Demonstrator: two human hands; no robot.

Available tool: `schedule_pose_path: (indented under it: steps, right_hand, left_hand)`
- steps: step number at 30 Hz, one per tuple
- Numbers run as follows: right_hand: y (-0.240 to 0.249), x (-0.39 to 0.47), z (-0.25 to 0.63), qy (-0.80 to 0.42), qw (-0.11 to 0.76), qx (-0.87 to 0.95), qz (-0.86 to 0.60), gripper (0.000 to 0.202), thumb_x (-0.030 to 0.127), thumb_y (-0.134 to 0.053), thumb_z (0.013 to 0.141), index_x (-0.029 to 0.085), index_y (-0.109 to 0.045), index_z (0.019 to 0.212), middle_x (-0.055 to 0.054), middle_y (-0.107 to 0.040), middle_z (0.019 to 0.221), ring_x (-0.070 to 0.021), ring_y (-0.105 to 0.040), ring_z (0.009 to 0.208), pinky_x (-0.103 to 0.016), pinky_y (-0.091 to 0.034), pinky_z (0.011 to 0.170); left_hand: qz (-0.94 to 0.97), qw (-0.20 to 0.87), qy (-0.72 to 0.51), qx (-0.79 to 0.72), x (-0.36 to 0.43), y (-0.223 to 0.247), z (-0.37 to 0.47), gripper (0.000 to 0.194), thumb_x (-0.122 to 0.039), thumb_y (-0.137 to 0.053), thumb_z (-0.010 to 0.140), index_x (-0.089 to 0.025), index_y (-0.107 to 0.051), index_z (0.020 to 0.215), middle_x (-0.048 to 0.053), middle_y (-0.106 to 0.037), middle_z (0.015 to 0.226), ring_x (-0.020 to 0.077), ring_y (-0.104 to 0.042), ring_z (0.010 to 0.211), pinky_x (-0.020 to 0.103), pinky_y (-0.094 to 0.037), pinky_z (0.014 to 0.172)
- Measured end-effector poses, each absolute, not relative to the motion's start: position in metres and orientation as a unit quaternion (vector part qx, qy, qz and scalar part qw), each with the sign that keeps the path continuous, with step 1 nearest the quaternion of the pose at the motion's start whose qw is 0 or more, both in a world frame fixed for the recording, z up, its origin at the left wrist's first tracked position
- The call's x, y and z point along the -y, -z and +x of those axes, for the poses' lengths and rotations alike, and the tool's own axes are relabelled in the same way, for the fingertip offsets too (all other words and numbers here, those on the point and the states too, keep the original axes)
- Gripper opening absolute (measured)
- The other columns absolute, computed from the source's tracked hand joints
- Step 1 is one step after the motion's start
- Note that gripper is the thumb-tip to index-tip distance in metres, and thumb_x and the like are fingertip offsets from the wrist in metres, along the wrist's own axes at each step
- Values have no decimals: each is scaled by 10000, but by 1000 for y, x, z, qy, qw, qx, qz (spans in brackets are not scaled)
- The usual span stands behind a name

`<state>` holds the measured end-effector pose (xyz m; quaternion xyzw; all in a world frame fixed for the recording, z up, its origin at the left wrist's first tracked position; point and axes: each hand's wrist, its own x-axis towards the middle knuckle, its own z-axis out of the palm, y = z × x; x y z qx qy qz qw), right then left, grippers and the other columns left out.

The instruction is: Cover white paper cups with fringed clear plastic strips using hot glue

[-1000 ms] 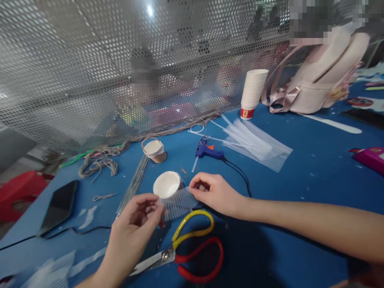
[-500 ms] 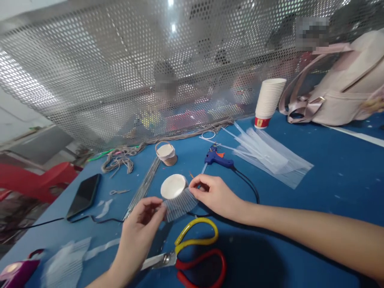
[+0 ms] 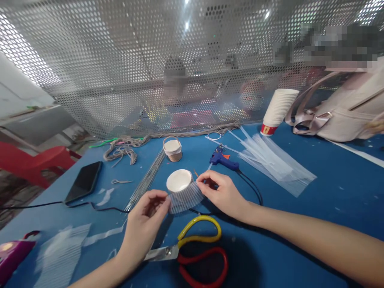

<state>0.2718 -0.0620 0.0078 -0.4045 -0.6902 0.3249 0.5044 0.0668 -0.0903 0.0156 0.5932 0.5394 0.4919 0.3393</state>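
Between my two hands stretches a strip of pleated, see-through white mesh [image 3: 186, 199], curved along the near side of a white paper cup [image 3: 179, 181]. My left hand [image 3: 147, 220] pinches the strip's left end between thumb and fingertips. At its right end, beside the cup's rim, my right hand [image 3: 220, 194] pinches it the same way. Whether the mesh touches the cup, I cannot tell. Nearer to me lie scissors [image 3: 198, 244] with one yellow and one red handle. Behind the right hand rests a blue glue gun [image 3: 223, 159] with an orange trigger.
A small basket [image 3: 173, 150] with a handle stands behind the cup. Thin wires [image 3: 147, 180], a phone [image 3: 84, 181] and grey cord [image 3: 121, 150] lie leftward. Mesh sheets [image 3: 276, 162], stacked paper cups [image 3: 277, 110] and a bag [image 3: 345, 108] are rightward. A perforated metal screen [image 3: 126, 72] rises behind.
The view has shifted slightly, so things on the table appear further right. Both hands keep their pinch on the mesh strip, which now looks more curved around the cup's near side.
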Motion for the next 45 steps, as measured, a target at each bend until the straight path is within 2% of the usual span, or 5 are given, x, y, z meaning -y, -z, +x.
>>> schedule_pose_path:
  steps: [7,19,24,35,45]
  right_hand:
    - [-7,66,273,-271,524,716,-373,73,151,-519,816,175,-579,783,9,-562,698,-97,-494,582,-215,-421,564]
    - [-5,54,273,-327,477,698,-423,35,183,-547,796,179,-552,762,39,-531,620,-90,-469,530,-205,-394,508]
    - [-7,52,273,-318,479,711,-404,58,163,-554,808,174,-608,791,8,-611,725,-95,-509,589,-218,-426,574]
    - [-6,50,271,-285,479,722,-409,82,125,-559,807,175,-623,799,8,-628,712,-102,-526,589,-223,-440,583]
    - [2,47,273,-161,482,802,-316,150,135,-486,883,169,-630,905,-56,-634,805,-153,-595,752,-281,-487,695]
  left_hand:
    - [640,308,-503,-491,93,-13,66,50,-191,-615,741,-205,-613,788,-12,-612,765,107,-610,628,195,-523,604]
    - [641,304,-477,-519,77,-10,66,75,-255,-621,745,-200,-637,794,-20,-604,713,101,-572,597,190,-496,579]
    - [655,290,-472,-514,76,-10,66,108,-264,-620,746,-210,-672,824,-3,-599,822,100,-577,639,187,-493,581]
    - [601,331,-516,-512,74,-7,66,67,-222,-661,707,-206,-604,739,-30,-619,746,89,-586,651,159,-487,602]
    - [687,233,-474,-500,73,-11,64,68,-237,-616,759,-211,-674,735,2,-634,778,120,-588,672,206,-488,597]
